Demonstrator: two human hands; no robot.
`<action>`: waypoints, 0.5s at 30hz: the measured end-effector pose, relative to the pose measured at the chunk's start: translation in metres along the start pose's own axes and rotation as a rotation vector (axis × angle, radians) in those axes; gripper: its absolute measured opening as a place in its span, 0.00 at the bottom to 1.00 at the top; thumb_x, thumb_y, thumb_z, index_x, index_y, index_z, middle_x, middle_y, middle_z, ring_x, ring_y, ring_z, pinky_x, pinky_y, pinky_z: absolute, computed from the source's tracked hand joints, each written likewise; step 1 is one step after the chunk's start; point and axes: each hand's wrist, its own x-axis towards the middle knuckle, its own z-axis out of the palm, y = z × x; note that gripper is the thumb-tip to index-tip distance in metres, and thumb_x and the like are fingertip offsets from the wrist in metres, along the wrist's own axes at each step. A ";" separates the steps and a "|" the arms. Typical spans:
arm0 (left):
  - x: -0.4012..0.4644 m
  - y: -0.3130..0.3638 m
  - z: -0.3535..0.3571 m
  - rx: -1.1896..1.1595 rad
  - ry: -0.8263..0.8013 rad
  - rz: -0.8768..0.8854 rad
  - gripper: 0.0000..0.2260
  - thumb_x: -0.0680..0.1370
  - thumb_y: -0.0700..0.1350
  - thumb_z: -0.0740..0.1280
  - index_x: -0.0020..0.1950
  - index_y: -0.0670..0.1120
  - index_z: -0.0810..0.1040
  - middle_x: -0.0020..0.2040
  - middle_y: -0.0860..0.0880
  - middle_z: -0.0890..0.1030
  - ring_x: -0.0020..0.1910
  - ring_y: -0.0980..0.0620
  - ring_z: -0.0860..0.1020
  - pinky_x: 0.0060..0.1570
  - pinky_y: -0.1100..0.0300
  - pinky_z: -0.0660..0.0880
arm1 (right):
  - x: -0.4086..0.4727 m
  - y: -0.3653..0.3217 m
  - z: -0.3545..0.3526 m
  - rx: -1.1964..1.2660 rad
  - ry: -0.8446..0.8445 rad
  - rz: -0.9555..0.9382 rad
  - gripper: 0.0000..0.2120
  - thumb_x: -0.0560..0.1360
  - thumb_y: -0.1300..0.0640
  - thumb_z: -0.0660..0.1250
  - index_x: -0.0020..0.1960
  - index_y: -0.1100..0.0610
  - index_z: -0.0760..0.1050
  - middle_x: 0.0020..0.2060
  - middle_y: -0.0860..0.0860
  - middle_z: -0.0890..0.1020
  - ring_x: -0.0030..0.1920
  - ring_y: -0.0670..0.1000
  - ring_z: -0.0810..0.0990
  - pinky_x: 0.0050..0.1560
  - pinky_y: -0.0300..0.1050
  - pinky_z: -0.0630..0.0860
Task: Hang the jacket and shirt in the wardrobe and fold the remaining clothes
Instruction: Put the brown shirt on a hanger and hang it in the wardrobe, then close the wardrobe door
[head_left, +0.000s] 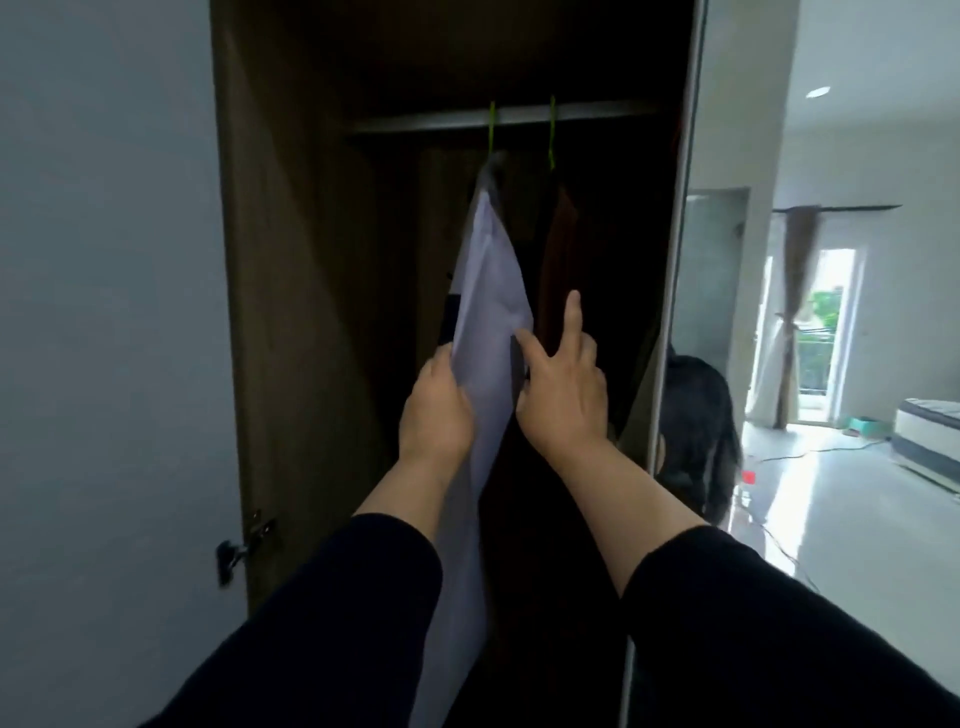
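Observation:
A white shirt (488, 291) hangs from a green hanger (491, 127) on the wardrobe rail (597, 113). My left hand (436, 410) grips the shirt's left edge at mid height. My right hand (563, 387) touches the shirt's right edge with thumb and index finger stretched out. To the right, a brown jacket (558, 260) hangs on a second green hanger (552, 132), mostly lost in the dark interior.
The open wardrobe (291, 291) has a brown side panel on the left with a door hinge (244, 545) low down. A mirrored door (727, 291) stands on the right and reflects a person, a bed and a bright room.

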 end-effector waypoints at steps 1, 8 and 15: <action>-0.012 0.000 -0.004 -0.010 -0.011 -0.039 0.11 0.81 0.41 0.57 0.62 0.50 0.70 0.56 0.48 0.77 0.51 0.54 0.76 0.43 0.64 0.72 | -0.009 0.000 -0.001 -0.001 -0.021 -0.024 0.29 0.77 0.54 0.62 0.75 0.45 0.56 0.76 0.58 0.35 0.75 0.63 0.50 0.70 0.60 0.63; -0.088 -0.011 -0.055 0.256 0.088 -0.225 0.22 0.78 0.34 0.59 0.72 0.45 0.68 0.64 0.47 0.76 0.60 0.50 0.76 0.57 0.60 0.72 | -0.064 -0.029 -0.006 -0.054 -0.036 -0.169 0.35 0.76 0.53 0.64 0.77 0.43 0.50 0.75 0.60 0.34 0.76 0.63 0.35 0.72 0.66 0.38; -0.159 -0.013 -0.196 0.723 0.348 -0.333 0.18 0.77 0.35 0.58 0.65 0.47 0.73 0.65 0.48 0.73 0.62 0.47 0.72 0.55 0.51 0.71 | -0.114 -0.136 -0.022 0.240 -0.236 -0.412 0.37 0.74 0.60 0.64 0.77 0.44 0.52 0.76 0.57 0.33 0.77 0.60 0.38 0.75 0.62 0.44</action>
